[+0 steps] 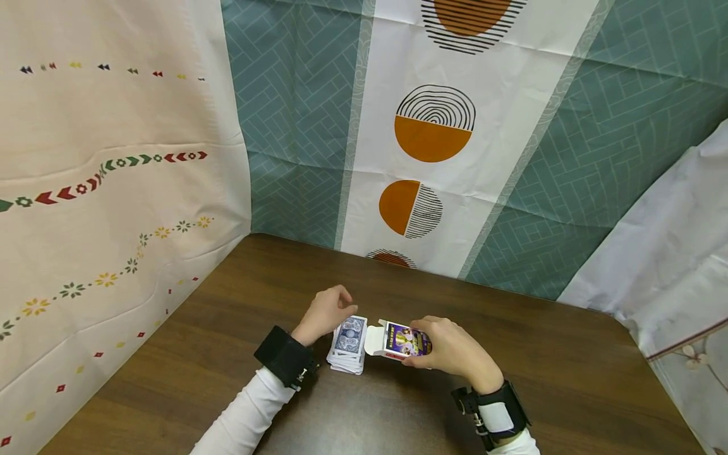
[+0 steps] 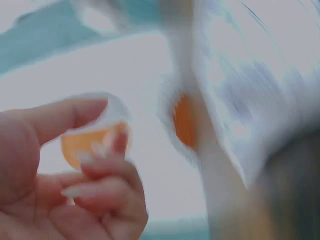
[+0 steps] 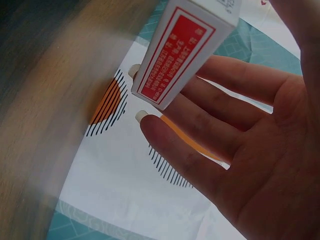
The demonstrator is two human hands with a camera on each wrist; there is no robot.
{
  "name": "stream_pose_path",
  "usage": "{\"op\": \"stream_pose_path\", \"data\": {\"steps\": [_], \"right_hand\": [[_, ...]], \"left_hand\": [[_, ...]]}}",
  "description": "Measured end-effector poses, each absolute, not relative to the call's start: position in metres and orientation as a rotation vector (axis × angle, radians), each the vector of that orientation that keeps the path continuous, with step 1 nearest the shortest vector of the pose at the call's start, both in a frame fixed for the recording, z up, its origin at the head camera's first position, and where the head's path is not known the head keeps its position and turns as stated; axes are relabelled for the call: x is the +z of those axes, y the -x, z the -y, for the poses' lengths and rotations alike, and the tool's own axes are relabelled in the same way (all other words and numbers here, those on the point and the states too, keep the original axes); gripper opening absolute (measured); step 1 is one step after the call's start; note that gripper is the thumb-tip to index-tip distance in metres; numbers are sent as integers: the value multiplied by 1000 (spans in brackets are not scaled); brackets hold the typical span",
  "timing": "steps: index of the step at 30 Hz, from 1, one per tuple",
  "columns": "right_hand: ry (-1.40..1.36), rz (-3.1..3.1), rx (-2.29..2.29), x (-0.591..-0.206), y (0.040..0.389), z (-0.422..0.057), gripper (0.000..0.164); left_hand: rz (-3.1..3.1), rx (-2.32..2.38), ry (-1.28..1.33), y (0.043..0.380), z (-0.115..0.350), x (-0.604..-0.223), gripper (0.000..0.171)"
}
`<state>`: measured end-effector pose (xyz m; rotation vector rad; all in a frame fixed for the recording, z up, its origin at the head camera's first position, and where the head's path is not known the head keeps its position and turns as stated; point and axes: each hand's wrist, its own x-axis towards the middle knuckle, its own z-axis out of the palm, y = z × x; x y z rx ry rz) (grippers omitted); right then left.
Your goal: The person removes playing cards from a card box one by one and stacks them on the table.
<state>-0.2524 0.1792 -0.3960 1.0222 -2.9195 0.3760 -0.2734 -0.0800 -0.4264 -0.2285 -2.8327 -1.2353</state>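
A stack of playing cards (image 1: 349, 341) lies on the table, its top card showing a blue patterned back and its edges slightly uneven. Just above and left of the cards is my left hand (image 1: 327, 314). In the left wrist view its thumb and fingers (image 2: 110, 185) are loosely bent, with a gap between thumb and forefinger and nothing held. My right hand (image 1: 449, 347) grips a purple and white card box (image 1: 405, 340) between thumb and fingers. The box's white flap stands open toward the cards. The right wrist view shows a red printed panel on the box (image 3: 175, 55).
The brown wooden table (image 1: 227, 328) runs back to a hanging cloth (image 1: 296, 126) with teal and white panels. A cream cloth (image 1: 114, 221) hangs along the left side and a white cloth (image 1: 654, 265) on the right. Both wrists wear black straps (image 1: 284, 357).
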Motion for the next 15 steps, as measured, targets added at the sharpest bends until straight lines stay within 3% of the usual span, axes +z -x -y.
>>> {"op": "stream_pose_path", "data": {"steps": [6,15], "right_hand": [[-1055,2897,399,-394,252,-179,58],[-1063,2875,397,-394,251,-178,58]], "left_hand": [[2900,-1592,527,256,56,-412,15],[2863,-1690,480,253,47,-423,20]]}}
